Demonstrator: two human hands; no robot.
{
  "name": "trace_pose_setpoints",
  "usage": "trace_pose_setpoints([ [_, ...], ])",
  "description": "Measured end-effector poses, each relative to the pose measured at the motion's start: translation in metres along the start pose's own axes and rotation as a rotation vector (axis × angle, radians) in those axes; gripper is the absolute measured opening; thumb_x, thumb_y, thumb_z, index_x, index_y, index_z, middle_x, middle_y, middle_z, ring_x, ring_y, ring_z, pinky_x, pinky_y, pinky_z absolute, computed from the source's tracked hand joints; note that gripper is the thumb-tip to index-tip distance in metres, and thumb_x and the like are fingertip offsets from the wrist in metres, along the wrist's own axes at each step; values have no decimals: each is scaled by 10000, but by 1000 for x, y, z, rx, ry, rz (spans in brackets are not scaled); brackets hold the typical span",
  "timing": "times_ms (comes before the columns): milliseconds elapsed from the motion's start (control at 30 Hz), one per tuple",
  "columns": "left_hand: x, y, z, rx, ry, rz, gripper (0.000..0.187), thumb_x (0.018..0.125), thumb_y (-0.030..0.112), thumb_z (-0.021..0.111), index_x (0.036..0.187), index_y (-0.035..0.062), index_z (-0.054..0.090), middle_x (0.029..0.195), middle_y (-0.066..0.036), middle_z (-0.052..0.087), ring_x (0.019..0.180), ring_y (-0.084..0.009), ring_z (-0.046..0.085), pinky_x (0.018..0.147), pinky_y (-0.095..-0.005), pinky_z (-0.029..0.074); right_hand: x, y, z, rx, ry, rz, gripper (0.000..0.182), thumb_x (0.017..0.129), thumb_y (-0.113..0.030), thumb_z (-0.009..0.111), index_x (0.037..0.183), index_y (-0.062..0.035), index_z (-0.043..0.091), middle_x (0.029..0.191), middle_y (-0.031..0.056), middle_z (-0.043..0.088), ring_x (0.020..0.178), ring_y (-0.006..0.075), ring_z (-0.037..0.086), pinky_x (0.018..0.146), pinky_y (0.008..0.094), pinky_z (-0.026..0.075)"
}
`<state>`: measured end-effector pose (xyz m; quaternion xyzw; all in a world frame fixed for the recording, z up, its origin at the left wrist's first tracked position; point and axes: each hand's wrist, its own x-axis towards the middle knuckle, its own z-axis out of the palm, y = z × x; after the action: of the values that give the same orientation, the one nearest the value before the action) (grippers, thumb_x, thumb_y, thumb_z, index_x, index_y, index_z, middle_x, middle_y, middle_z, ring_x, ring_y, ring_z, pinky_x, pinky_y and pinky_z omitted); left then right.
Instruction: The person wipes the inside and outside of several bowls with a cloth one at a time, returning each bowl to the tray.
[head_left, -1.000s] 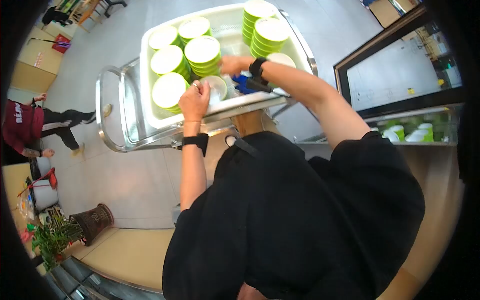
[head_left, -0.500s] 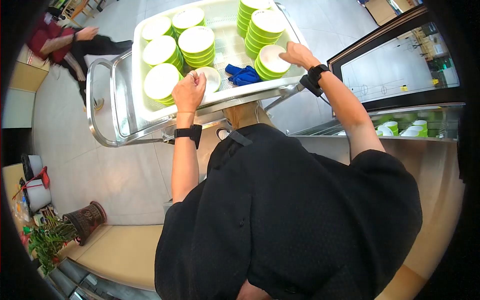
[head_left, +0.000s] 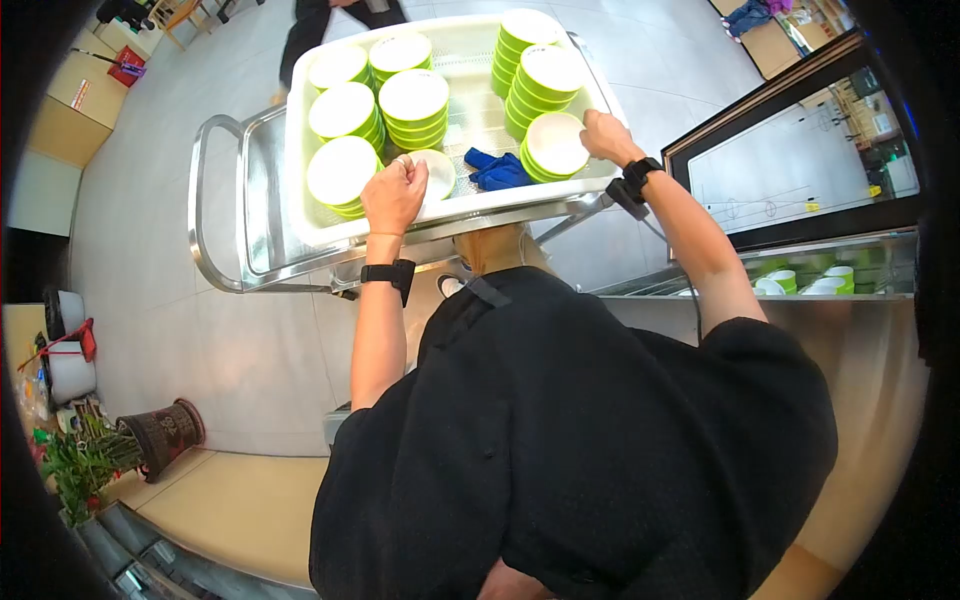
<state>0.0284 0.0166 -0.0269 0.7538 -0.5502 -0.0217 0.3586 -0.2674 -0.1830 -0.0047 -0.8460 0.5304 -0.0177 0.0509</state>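
A white tray [head_left: 480, 207] holds several stacks of bowls, lime green outside with white tops. My left hand [head_left: 395, 197] is closed, with curled fingers, at the near side of the tray. It lies between the front-left stack [head_left: 343, 172] and a low white bowl [head_left: 436, 176], overlapping that bowl's edge; what its fingers grip is hidden. My right hand [head_left: 610, 137] is closed at the right edge of the front-right bowl stack [head_left: 556, 145]. Its fingertips meet the top bowl's rim, but their grip cannot be made out. A crumpled blue cloth [head_left: 496, 170] lies between the hands.
Under the tray is a metal cart [head_left: 262, 225] with a curved handle [head_left: 197, 200]. A person [head_left: 315, 30] in dark trousers stands beyond it. On the right, more green bowls [head_left: 785, 281] sit below a dark-framed glass panel [head_left: 790, 165]. A potted plant [head_left: 163, 437] stands lower left.
The tray and cart appear slightly further right and lower in view. The other person has moved from the left to behind the tray. My right fingers have drawn back towards the bowl's edge.
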Motion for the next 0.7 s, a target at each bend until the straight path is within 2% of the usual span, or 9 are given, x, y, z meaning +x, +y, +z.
trace_pose_setpoints([
  [167,2,0,3,-36,1,13,352,858,326,542,634,54,534,543,-92,554,530,-257,574,504,-370,427,-20,-30,-54,38,178,-75,214,767,-150,478,822,25,589,807,254,619,770,425,591,707,495,471],
  [233,6,-2,9,-603,58,-116,337,895,329,516,725,40,555,589,-40,561,549,-170,564,494,-330,421,-24,-48,-75,104,212,-102,221,774,-173,490,814,23,585,805,252,618,773,427,584,697,504,466],
  [267,9,-4,16,-961,-74,-209,300,913,329,504,895,33,554,754,-29,576,642,-125,554,523,-304,454,-24,-58,-83,241,150,-161,238,789,-189,523,847,37,564,727,206,610,669,331,604,607,426,482],
  [300,12,6,16,-1173,-151,-267,417,908,397,488,1141,51,492,946,-85,558,776,-197,574,644,-352,516,-25,-68,-85,378,90,-218,269,804,-206,556,881,52,543,649,161,601,564,236,623,518,347,497],
  [367,12,25,15,-1602,-375,-361,630,885,535,413,1295,58,377,1165,-178,477,974,-291,539,808,-428,517,-25,-95,-80,708,-155,-184,237,813,-179,578,860,50,539,629,96,584,519,133,589,462,245,470],
  [467,8,53,0,-2008,-582,-436,806,780,708,370,1334,123,360,1312,-136,427,1114,-343,490,809,-572,468,-19,-129,-61,921,-299,-210,212,821,-152,574,876,51,550,655,92,603,527,137,598,464,234,477],
  [600,16,30,4,-1907,-310,-603,760,797,683,334,1263,92,441,1127,-135,575,939,-340,602,628,-458,550,-1,-139,-40,1061,-433,-182,284,835,-207,564,961,47,567,775,137,628,628,161,634,536,250,514],
  [633,15,27,3,-1902,-306,-615,760,797,683,334,1263,92,441,1127,-135,575,939,-340,602,628,-458,550,6,-138,-33,1220,-523,-123,314,842,-234,560,988,44,571,824,160,634,673,165,645,563,253,523],
  [700,18,20,4,-1745,-177,-627,762,791,682,337,1261,92,442,1139,-136,565,956,-328,595,617,-441,548,28,-131,-5,1152,-547,-66,342,836,-237,546,1043,33,578,935,195,636,810,225,647,690,315,530],
])
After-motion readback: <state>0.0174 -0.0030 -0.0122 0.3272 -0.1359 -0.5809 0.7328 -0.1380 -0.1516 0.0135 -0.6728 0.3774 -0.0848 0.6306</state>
